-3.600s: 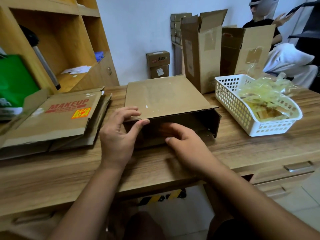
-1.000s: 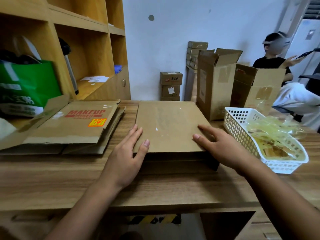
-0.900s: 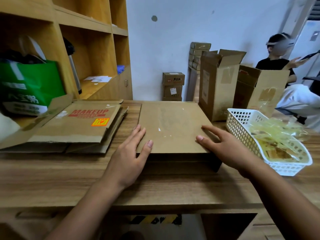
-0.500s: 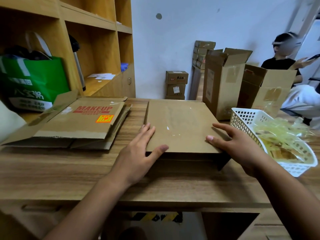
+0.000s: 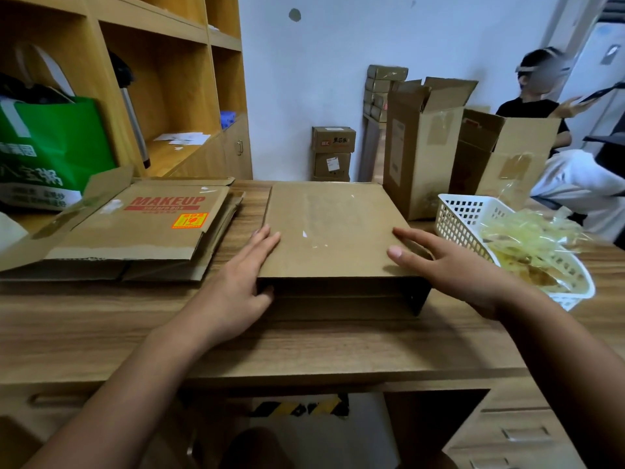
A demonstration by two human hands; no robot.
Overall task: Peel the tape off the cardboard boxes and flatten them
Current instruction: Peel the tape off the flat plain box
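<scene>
Soft, even indoor light; faint shadows beneath the brown cardboard box (image 5: pixel 333 231) on the wooden tabletop (image 5: pixel 101 333); wide-angle bending at edges.

The cardboard box (image 5: pixel 331 228) fills the middle of the tabletop (image 5: pixel 169 333). On its left, a narrow lane of bare wood runs back between it and the pile of flattened boxes (image 5: pixel 135 231). My left hand (image 5: pixel 233 286) lies flat across the near end of that lane, fingers reaching onto the box's edge. On the right, the white basket (image 5: pixel 456 218) stands near, and my right hand (image 5: pixel 456 265), fingers spread on the box's top, takes up the gap. A tall open box (image 5: pixel 419 147) stands just beside the far right corner, with a second open box (image 5: pixel 507 154) behind the basket. Toward me, a broad strip of wood lies bare.
</scene>
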